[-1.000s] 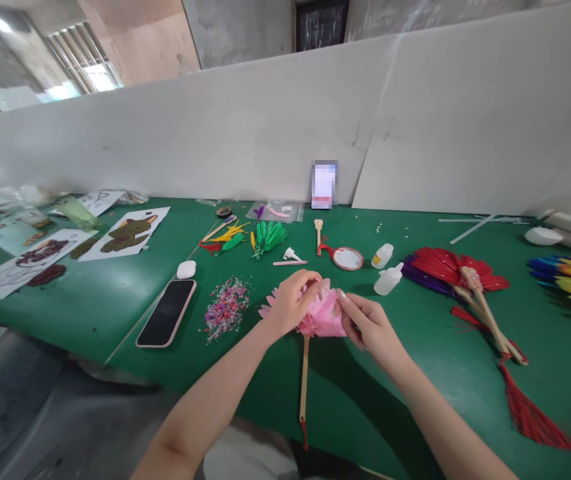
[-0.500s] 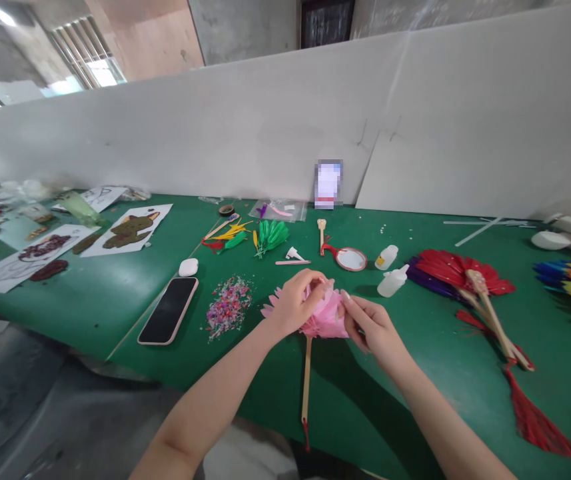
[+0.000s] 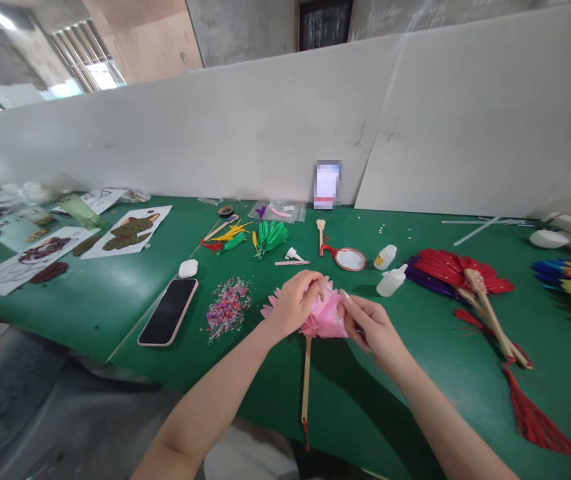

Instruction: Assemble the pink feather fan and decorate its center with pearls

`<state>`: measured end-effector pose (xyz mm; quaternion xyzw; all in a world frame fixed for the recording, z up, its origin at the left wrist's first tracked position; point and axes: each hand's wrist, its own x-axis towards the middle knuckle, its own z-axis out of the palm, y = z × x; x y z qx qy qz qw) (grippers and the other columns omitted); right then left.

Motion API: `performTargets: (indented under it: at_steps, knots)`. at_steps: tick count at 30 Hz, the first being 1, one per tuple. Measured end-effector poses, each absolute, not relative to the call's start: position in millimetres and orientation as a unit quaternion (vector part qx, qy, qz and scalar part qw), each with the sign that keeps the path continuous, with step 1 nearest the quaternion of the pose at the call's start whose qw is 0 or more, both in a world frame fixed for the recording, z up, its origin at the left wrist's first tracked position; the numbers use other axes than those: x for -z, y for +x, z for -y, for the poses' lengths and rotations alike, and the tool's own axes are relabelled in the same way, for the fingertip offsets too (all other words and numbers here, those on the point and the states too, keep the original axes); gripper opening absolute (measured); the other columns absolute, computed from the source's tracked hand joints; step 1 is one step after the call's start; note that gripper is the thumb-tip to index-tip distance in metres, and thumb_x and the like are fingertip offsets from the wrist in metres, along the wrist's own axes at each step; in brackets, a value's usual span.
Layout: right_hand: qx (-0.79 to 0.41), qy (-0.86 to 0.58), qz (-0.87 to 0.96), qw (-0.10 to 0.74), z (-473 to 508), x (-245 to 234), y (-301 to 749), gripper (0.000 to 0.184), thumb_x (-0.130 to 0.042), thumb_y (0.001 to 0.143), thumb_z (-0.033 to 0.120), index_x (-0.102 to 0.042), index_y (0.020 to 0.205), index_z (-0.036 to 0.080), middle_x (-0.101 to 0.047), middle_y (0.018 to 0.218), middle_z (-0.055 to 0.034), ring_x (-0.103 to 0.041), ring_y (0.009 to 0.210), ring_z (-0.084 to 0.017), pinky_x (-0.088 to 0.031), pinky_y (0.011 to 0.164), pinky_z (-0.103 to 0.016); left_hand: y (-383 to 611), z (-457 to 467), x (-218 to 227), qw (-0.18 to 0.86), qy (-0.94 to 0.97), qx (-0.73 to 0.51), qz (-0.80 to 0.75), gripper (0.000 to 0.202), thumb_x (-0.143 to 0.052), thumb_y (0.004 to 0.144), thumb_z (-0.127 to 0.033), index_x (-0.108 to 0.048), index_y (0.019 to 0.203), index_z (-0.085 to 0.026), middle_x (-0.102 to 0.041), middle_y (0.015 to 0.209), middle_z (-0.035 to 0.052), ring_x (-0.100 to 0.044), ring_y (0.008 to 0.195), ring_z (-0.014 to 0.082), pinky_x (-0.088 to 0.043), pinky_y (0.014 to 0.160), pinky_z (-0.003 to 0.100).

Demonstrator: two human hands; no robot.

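While picture sheets [image 3: 130, 232] lie toward the desk's [image 3: 90, 300] left end, a phone [image 3: 168, 311] rests face up nearer the front edge with a small white case [image 3: 188, 268] just behind it and a heap of coloured bits [image 3: 227, 308] to its right. Past that heap, the left hand [image 3: 292, 303] is curled down over the top of a pink feather fan [image 3: 328, 319], its fingers closed on the feathers. The fan sits at the desk's front middle, and its wooden handle [image 3: 306, 377] runs back to the front edge. The right hand [image 3: 370, 323] pinches the fan's right side between thumb and fingertips, otherwise loosely bent. Two small white bottles [image 3: 390, 280] stand just behind it, and a red fan [image 3: 458, 270] lies farther right. The feathers look thin, so too hard a squeeze or pulls in opposite directions could crease or loosen them. The left forearm passes close to the coloured bits and could scatter them.
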<state>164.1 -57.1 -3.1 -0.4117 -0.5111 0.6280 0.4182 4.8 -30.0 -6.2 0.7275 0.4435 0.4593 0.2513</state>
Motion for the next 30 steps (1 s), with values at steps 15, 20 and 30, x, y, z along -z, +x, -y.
performTargets:
  at_steps: [15, 20, 30]
  knots:
    - [-0.707, -0.384, 0.443, 0.396, 55, 5, 168, 0.040, -0.051, 0.086, 0.048, -0.048, 0.061, 0.017, -0.035, 0.030, 0.0086, -0.019, 0.027, -0.003, -0.013, 0.036, -0.021, 4, 30, 8, 0.257, 0.741, -0.454, -0.423, 0.030, -0.033, 0.095, -0.034, -0.056, 0.088, -0.016, -0.057, 0.072, 0.0021, -0.056, 0.069, 0.0137, -0.045, 0.070, 0.026]
    - [-0.739, -0.372, 0.405, 0.390, 52, 5, 170, 0.040, -0.054, 0.083, 0.047, -0.048, 0.058, 0.017, -0.030, 0.027, 0.0098, -0.015, 0.027, -0.003, -0.010, 0.037, -0.022, 3, 29, 6, 0.189, 0.771, -0.449, -0.410, 0.024, -0.043, 0.092, -0.036, -0.056, 0.087, -0.017, -0.059, 0.077, 0.0039, -0.054, 0.070, 0.0142, -0.044, 0.070, 0.026]
    - [-0.785, -0.324, 0.390, 0.355, 48, 9, 176, 0.039, -0.054, 0.082, 0.048, -0.046, 0.058, 0.019, -0.021, 0.028, 0.0118, -0.010, 0.029, -0.004, -0.012, 0.036, -0.020, 1, 28, 10, 0.188, 0.771, -0.432, -0.429, 0.025, -0.035, 0.095, -0.029, -0.055, 0.085, -0.018, -0.057, 0.071, 0.0020, -0.055, 0.070, 0.0145, -0.043, 0.074, 0.028]
